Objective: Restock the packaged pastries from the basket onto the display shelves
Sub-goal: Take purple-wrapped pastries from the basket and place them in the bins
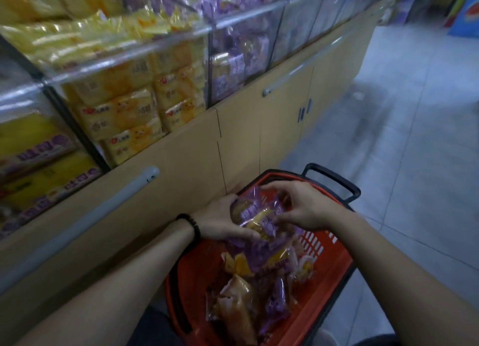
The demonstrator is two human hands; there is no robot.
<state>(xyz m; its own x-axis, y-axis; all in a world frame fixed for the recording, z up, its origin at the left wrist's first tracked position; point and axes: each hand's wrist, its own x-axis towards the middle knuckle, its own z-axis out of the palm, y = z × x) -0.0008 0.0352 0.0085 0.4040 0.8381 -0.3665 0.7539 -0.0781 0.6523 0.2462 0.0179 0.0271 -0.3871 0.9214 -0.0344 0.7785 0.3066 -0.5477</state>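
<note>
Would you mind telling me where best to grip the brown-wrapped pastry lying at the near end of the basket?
Probably across the middle of the brown-wrapped pastry, coming from above. It lies long and flat on top of the pile in the red basket, with its upper face exposed, and both hands are busy farther in.

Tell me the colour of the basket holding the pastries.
The basket is red-orange with a black handle, seen in the head view.

Two bare forearms with no sleeves, left hand and right hand ungloved, dark beaded bracelet just behind the left hand
</note>
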